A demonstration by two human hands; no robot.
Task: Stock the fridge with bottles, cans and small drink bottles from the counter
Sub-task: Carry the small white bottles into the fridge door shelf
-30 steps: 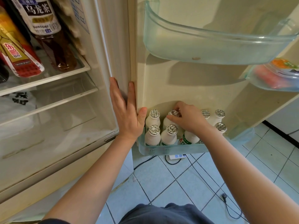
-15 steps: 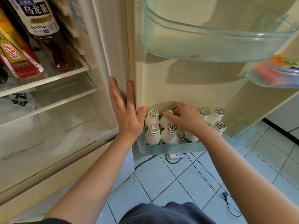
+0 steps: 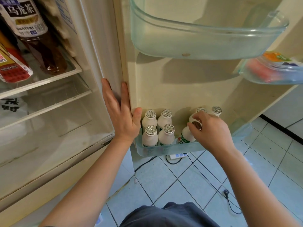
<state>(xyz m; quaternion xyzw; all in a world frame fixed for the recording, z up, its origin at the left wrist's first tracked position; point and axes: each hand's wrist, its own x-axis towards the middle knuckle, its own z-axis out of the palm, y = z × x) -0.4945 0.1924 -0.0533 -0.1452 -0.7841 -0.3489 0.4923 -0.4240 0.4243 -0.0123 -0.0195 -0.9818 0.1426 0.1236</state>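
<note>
Your left hand (image 3: 122,118) lies flat and open against the fridge door (image 3: 180,89) edge. In the bottom door shelf (image 3: 164,149), your right hand (image 3: 211,130) pinches a small drink bottle (image 3: 186,136) by its cap, tilted, cap leaning right, beside four upright bottles (image 3: 157,126).

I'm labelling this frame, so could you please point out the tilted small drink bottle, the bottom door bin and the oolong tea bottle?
tilted small drink bottle (image 3: 186,136): head view, white body above its green label.
bottom door bin (image 3: 165,149): head view, clear front wall.
oolong tea bottle (image 3: 24,18): head view, white label.
</note>
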